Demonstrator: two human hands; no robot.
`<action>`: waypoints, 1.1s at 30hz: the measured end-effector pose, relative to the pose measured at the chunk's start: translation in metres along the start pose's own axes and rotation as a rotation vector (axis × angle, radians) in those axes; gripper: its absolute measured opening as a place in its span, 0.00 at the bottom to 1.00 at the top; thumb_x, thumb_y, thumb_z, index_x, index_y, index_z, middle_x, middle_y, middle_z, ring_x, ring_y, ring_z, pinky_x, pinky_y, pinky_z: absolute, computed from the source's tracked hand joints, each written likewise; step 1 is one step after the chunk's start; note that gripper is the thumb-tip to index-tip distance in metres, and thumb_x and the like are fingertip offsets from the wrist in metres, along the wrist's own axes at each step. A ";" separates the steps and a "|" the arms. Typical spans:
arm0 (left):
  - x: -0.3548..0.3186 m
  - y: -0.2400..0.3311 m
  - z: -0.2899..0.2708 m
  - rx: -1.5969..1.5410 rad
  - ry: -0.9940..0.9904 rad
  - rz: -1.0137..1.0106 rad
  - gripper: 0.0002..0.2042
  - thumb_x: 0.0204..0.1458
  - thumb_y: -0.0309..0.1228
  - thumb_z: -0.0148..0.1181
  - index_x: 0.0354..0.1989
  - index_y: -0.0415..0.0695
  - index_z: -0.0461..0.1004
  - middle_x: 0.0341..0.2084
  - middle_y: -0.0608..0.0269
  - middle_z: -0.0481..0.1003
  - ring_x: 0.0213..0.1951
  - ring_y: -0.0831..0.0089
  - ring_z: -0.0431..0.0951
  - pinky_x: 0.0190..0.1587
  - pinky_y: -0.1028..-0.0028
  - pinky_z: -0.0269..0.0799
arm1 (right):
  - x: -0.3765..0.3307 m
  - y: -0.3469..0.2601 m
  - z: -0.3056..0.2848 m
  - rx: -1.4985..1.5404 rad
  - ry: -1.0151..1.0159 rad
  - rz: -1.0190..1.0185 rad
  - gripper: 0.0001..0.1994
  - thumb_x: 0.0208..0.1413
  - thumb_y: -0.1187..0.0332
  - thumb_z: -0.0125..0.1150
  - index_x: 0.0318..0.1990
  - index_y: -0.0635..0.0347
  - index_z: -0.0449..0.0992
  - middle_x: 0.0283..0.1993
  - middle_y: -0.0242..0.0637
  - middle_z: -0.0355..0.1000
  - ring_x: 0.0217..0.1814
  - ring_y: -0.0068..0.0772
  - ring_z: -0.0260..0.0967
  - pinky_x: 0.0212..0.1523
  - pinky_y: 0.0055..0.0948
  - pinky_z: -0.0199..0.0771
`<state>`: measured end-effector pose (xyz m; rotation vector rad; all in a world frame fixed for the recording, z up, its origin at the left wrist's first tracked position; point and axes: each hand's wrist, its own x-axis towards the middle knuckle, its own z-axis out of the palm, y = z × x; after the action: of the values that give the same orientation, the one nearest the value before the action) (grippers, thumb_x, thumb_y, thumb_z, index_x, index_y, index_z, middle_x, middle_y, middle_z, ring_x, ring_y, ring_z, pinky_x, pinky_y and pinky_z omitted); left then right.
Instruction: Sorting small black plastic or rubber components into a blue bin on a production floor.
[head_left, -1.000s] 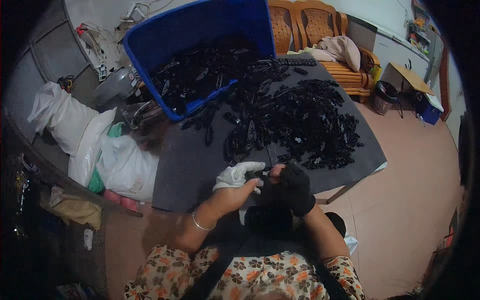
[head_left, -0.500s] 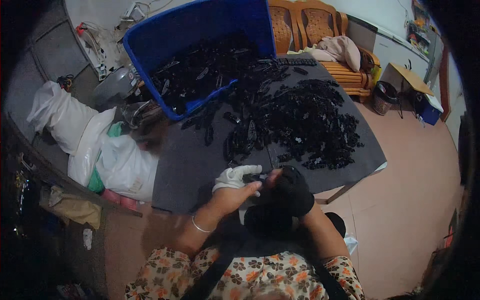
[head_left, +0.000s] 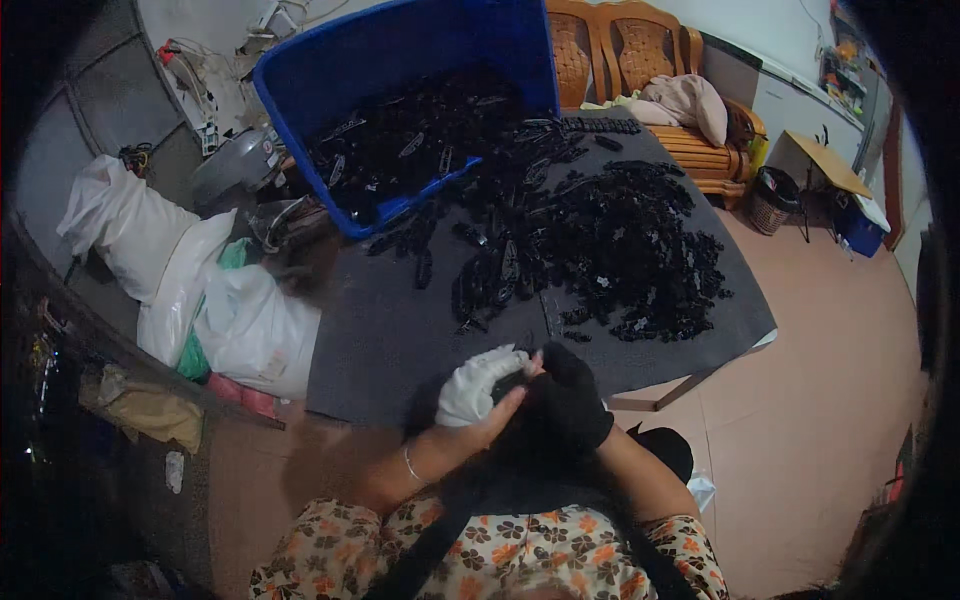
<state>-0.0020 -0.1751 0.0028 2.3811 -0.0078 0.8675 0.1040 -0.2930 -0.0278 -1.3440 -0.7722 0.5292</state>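
Observation:
My left hand (head_left: 474,391), in a white glove with the thumb bare, curls closed around a small dark piece (head_left: 509,383). Its exact kind is hidden by the fingers. My right hand (head_left: 570,405) wears a black glove with bare fingertips, which are pinched together and meet the left fingertips. What they pinch is too small and dark to make out. Both hands are over the near edge of the grey-covered table (head_left: 365,335). Beyond them lies a heap of small black plastic parts (head_left: 640,250), with longer oval black pieces (head_left: 508,265) to its left.
A blue bin (head_left: 400,45) lies tipped toward me at the far left of the table, with more black parts inside. White sacks (head_left: 255,325) stand on the left. Behind are a wooden bench (head_left: 690,150) and a wastebasket (head_left: 772,200).
My left fingers, stretched toward the right before, have curled inward around the dark piece. My right hand has turned slightly and moved left, closer against the left.

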 end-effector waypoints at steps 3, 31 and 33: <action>-0.005 -0.007 -0.003 -0.138 -0.029 -0.241 0.14 0.47 0.25 0.59 0.43 0.34 0.72 0.36 0.48 0.75 0.41 0.57 0.76 0.44 0.66 0.71 | 0.005 -0.008 -0.003 -0.338 0.058 -0.168 0.07 0.52 0.69 0.56 0.34 0.64 0.70 0.26 0.37 0.69 0.28 0.30 0.67 0.30 0.30 0.68; 0.074 -0.094 -0.017 0.518 -0.137 -0.196 0.18 0.46 0.29 0.57 0.48 0.43 0.70 0.38 0.49 0.73 0.39 0.54 0.74 0.46 0.65 0.69 | 0.018 0.004 -0.057 -1.064 0.075 -0.345 0.12 0.40 0.68 0.60 0.36 0.59 0.75 0.32 0.45 0.70 0.35 0.49 0.68 0.35 0.40 0.69; 0.066 -0.087 -0.022 0.457 -0.038 -0.181 0.17 0.46 0.27 0.56 0.47 0.42 0.71 0.38 0.50 0.73 0.39 0.55 0.74 0.45 0.65 0.69 | 0.017 -0.004 -0.053 -1.044 0.083 -0.377 0.13 0.40 0.69 0.60 0.37 0.58 0.75 0.32 0.45 0.70 0.35 0.49 0.68 0.36 0.39 0.69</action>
<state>0.0544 -0.0794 0.0090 2.7628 0.4272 0.8018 0.1547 -0.3164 -0.0229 -2.0707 -1.2752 -0.3018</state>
